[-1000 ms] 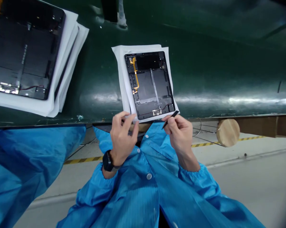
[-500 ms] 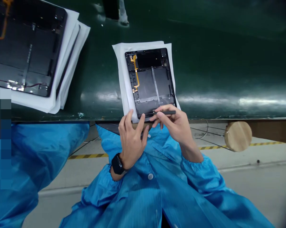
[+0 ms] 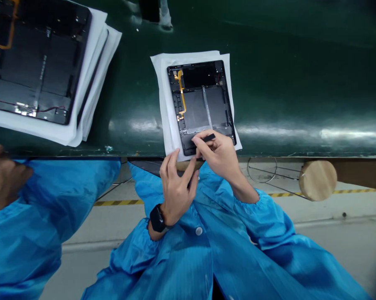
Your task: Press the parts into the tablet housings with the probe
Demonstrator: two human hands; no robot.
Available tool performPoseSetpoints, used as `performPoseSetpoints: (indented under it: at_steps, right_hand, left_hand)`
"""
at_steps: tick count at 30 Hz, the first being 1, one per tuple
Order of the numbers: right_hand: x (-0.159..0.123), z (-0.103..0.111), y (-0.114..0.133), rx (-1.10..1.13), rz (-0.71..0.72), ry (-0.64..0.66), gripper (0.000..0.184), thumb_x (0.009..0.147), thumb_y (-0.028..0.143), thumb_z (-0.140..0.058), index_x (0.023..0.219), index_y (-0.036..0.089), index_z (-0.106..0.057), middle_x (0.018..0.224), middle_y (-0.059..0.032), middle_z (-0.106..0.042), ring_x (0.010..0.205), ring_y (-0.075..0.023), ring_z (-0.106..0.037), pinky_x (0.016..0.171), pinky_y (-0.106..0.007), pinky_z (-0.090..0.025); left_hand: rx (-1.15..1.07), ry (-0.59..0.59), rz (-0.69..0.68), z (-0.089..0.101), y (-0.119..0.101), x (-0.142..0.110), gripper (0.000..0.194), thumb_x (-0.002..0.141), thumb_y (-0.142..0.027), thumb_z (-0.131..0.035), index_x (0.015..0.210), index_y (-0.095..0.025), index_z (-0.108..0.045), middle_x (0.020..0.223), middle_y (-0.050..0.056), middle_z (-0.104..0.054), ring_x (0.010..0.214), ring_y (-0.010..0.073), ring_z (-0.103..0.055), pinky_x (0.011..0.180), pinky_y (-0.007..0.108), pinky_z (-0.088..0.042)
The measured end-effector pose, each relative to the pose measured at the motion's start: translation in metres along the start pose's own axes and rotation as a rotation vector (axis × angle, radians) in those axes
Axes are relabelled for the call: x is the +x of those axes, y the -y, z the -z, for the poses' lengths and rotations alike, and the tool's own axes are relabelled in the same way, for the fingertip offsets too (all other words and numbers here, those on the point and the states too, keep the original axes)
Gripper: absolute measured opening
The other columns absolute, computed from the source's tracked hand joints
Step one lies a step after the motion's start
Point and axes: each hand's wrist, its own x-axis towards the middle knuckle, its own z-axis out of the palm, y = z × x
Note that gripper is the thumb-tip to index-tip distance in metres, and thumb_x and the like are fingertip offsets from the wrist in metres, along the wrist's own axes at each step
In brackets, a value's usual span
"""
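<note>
An opened tablet (image 3: 194, 109), its inside facing up, lies on white sheets (image 3: 169, 131) at the table's near edge. An orange flex cable runs down its left side and a grey ribbon down its middle. My right hand (image 3: 221, 153) is closed around a slim black hand tool (image 3: 209, 138) over the tablet's lower edge; the tip is hidden by my fingers. My left hand (image 3: 177, 189), fingers apart, rests at the sheets' near edge by the tablet's lower left corner and holds nothing. It wears a black watch (image 3: 157, 218) on the wrist.
A second opened tablet (image 3: 22, 62) lies on a stack of white sheets (image 3: 94, 100) at the left of the green table (image 3: 284, 83). A co-worker's hand (image 3: 5, 177) and blue sleeve are at the left edge. A round wooden stool top (image 3: 318, 180) is below the table at right.
My right hand has shifted left along the tablet's lower edge, and the black tool now tilts up to the right. A co-worker's hand shows at the left. The whole view has shifted slightly.
</note>
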Motion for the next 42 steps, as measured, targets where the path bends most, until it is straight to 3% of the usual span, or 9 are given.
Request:
performPoseSetpoints:
  at_steps: [5, 18, 23, 27, 31, 34, 37, 40, 42]
  right_hand:
    - [0.002, 0.000, -0.001, -0.058, 0.034, 0.046, 0.023, 0.101, 0.041, -0.064, 0.094, 0.020, -0.069, 0.060, 0.0043, -0.063, 0.053, -0.0115, -0.060, 0.055, -0.025, -0.047]
    - [0.006, -0.001, -0.003, -0.048, -0.005, 0.040, 0.026, 0.098, 0.046, -0.066, 0.094, 0.020, -0.070, 0.058, 0.0041, -0.062, 0.050, -0.0106, -0.055, 0.051, -0.024, -0.042]
    - [0.008, 0.000, 0.001, 0.017, -0.034, 0.048, 0.024, 0.097, 0.043, -0.068, 0.094, 0.020, -0.070, 0.058, 0.0046, -0.062, 0.051, -0.0101, -0.057, 0.052, -0.023, -0.044]
    - [0.000, 0.001, 0.007, 0.051, -0.033, 0.008, 0.023, 0.098, 0.042, -0.067, 0.092, 0.020, -0.068, 0.059, 0.0045, -0.064, 0.049, -0.0097, -0.056, 0.052, -0.024, -0.045]
    - [-0.015, 0.000, 0.005, 0.106, -0.063, -0.065, 0.027, 0.098, 0.047, -0.066, 0.091, 0.021, -0.065, 0.064, 0.0025, -0.070, 0.046, -0.0096, -0.057, 0.048, -0.024, -0.046]
    - [-0.021, -0.002, -0.001, 0.225, -0.121, -0.089, 0.031, 0.097, 0.049, -0.068, 0.093, 0.020, -0.061, 0.070, 0.0003, -0.074, 0.047, -0.0105, -0.062, 0.048, -0.023, -0.048]
    - [-0.021, -0.004, -0.006, 0.300, -0.140, -0.062, 0.033, 0.096, 0.052, -0.068, 0.096, 0.019, -0.061, 0.076, -0.0013, -0.077, 0.047, -0.0107, -0.065, 0.047, -0.022, -0.049]
    - [-0.021, -0.006, -0.008, 0.319, -0.153, -0.049, 0.036, 0.096, 0.054, -0.068, 0.096, 0.019, -0.060, 0.076, -0.0009, -0.077, 0.045, -0.0098, -0.065, 0.045, -0.021, -0.047]
    - [-0.021, -0.007, -0.008, 0.326, -0.164, -0.059, 0.037, 0.095, 0.054, -0.069, 0.096, 0.018, -0.061, 0.074, -0.0005, -0.076, 0.044, -0.0094, -0.064, 0.043, -0.020, -0.046]
  left_hand:
    - [-0.023, -0.055, -0.012, -0.001, 0.000, -0.007, 0.036, 0.093, -0.018, -0.069, 0.128, -0.024, -0.072, 0.155, 0.018, -0.047, 0.143, 0.0383, -0.046, 0.114, 0.059, -0.047]
    - [-0.018, -0.090, 0.002, 0.001, 0.006, 0.001, 0.038, 0.093, -0.017, -0.068, 0.131, -0.022, -0.068, 0.151, 0.019, -0.051, 0.142, 0.0370, -0.049, 0.113, 0.058, -0.048]
    - [0.010, -0.152, 0.019, 0.009, 0.018, 0.013, 0.031, 0.095, -0.020, -0.067, 0.126, -0.023, -0.070, 0.149, 0.018, -0.055, 0.139, 0.0344, -0.052, 0.113, 0.055, -0.047]
    - [-0.050, -0.142, 0.096, 0.023, 0.029, 0.038, 0.028, 0.097, -0.024, -0.065, 0.125, -0.023, -0.070, 0.153, 0.015, -0.052, 0.145, 0.0335, -0.047, 0.115, 0.053, -0.045]
    - [-0.098, 0.012, 0.042, 0.038, 0.038, 0.078, 0.043, 0.095, -0.034, -0.070, 0.136, -0.025, -0.063, 0.171, 0.010, -0.032, 0.163, 0.0387, -0.016, 0.129, 0.062, -0.025]
    - [-0.140, 0.175, -0.042, 0.042, 0.044, 0.110, 0.051, 0.091, -0.039, -0.076, 0.139, -0.030, -0.061, 0.176, 0.003, -0.023, 0.165, 0.0376, 0.002, 0.133, 0.065, -0.010]
    - [-0.183, 0.313, -0.128, 0.040, 0.050, 0.136, 0.055, 0.085, -0.049, -0.081, 0.133, -0.028, -0.064, 0.176, 0.005, -0.024, 0.165, 0.0389, 0.004, 0.133, 0.067, -0.003]
    - [-0.178, 0.458, -0.188, 0.040, 0.051, 0.151, 0.061, 0.090, -0.064, -0.069, 0.131, -0.019, -0.061, 0.177, 0.010, -0.020, 0.164, 0.0421, 0.005, 0.127, 0.075, -0.002]
    - [-0.143, 0.548, -0.190, 0.041, 0.051, 0.155, 0.063, 0.091, -0.067, -0.065, 0.133, -0.021, -0.058, 0.178, 0.006, -0.013, 0.163, 0.0407, 0.009, 0.128, 0.073, 0.001]
